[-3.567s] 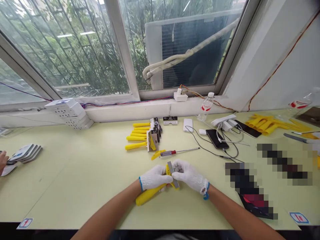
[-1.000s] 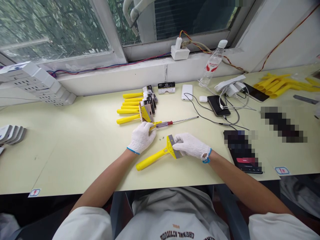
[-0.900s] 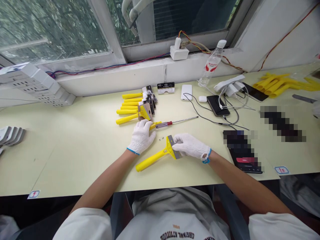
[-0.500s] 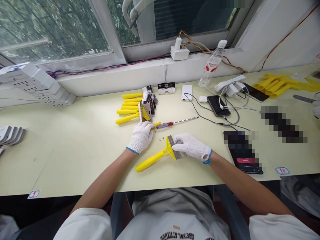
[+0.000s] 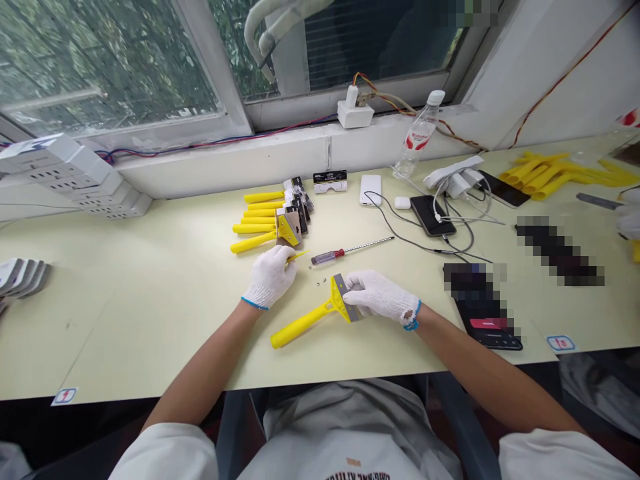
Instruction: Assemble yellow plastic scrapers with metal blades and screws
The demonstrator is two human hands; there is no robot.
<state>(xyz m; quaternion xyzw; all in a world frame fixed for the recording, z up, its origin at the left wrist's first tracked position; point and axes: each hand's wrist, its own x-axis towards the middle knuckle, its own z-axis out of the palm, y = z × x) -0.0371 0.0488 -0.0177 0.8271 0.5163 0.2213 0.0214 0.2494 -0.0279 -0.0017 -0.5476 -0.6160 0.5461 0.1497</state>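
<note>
My right hand (image 5: 377, 293), in a white knit glove, grips the grey blade end of a yellow-handled scraper (image 5: 303, 323). The scraper's handle points to the lower left, over the table. My left hand (image 5: 270, 277), gloved too, pinches a small flat yellow plastic piece (image 5: 299, 256), partly hidden by the fingers. Between the hands, tiny metal screws (image 5: 321, 282) lie loose. A screwdriver (image 5: 327, 257) with a clear and red handle rests just beyond them, its shaft pointing right. Behind my left hand, several yellow scrapers (image 5: 254, 242) lie in a row with their heads to the right.
White boxes (image 5: 75, 173) are stacked at the left by the window. A power bank (image 5: 371, 190), cabled phone (image 5: 433, 215), water bottle (image 5: 417, 140) and power strip (image 5: 453, 172) stand along the back right. Another phone (image 5: 483, 307) lies right of my right hand. Yellow handles (image 5: 540, 175) are piled farther right.
My left hand has drawn back to the left, lifting the small yellow piece away from beside the screwdriver. My right hand still holds the scraper in nearly the same place.
</note>
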